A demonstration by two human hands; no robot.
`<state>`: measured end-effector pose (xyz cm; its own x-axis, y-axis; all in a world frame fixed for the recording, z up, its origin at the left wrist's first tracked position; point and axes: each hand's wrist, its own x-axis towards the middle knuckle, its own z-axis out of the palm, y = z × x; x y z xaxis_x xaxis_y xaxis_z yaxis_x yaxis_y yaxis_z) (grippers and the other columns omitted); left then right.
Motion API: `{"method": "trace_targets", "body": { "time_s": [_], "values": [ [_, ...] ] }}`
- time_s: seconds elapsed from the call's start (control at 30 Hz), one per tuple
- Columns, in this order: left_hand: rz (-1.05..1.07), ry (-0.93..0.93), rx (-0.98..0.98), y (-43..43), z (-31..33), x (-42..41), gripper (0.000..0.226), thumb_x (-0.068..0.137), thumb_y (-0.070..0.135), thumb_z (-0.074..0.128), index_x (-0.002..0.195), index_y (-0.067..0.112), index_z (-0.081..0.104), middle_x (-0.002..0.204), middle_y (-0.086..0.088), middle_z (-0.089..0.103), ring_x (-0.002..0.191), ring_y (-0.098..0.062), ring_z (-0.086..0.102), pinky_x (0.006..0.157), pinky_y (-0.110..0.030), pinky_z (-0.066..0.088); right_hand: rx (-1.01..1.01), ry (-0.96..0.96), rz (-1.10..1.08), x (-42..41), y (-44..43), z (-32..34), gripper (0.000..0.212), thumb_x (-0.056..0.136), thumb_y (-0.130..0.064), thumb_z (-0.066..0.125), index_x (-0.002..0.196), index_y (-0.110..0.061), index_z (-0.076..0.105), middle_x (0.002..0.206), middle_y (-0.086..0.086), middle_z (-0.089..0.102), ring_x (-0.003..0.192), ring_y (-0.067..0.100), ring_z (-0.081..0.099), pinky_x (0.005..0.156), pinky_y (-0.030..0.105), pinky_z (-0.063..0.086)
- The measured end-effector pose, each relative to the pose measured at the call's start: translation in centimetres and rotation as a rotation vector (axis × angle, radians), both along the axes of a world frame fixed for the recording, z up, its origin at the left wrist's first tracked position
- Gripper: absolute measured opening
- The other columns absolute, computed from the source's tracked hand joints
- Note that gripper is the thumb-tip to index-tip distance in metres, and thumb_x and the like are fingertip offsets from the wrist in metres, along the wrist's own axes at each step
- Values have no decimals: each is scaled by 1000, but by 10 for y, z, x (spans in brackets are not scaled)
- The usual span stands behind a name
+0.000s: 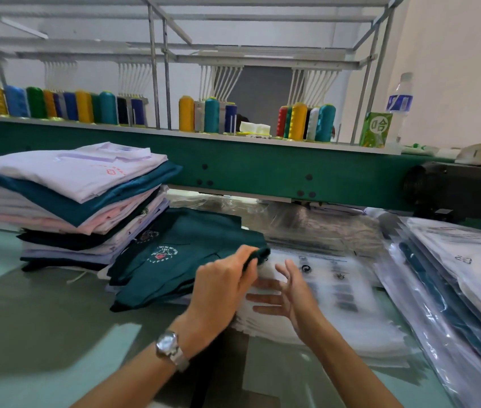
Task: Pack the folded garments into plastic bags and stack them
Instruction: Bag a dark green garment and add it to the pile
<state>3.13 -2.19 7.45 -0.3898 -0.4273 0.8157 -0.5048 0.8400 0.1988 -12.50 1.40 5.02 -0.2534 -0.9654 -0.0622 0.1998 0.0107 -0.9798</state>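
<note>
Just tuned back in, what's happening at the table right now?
A person is bagging folded garments. The left hand pinches the edge of a green shirt, which lies in front of the pile of folded garments. The right hand is open over a pile of empty bags. The shirt is not yet in a bag. Packed bags are stacked on the right.

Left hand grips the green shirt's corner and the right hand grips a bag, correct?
Not quite. In the head view the right hand is open over the bags, gripping nothing. The left hand does grip the green shirt by its corner.
</note>
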Motion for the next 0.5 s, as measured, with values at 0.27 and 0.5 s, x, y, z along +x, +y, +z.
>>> {"method": "trace_targets", "body": {
  "time_s": [0.27,0.5],
  "values": [
    [55,-274,126,32,-11,3,42,93,57,37,118,33,61,101,11,69,96,-10,65,84,-25,47,204,-102,14,5,-27,13,21,88,7,43,71,-2,51,55,8,56,46,17,58,45,24,47],
    [793,-428,491,-44,-17,92,76,92,70,20,120,6,50,121,-13,58,110,-30,57,88,-39,44,172,-95,9,-1,-17,1,25,87,10,52,110,4,62,87,14,73,67,23,71,53,28,56]
  ]
}}
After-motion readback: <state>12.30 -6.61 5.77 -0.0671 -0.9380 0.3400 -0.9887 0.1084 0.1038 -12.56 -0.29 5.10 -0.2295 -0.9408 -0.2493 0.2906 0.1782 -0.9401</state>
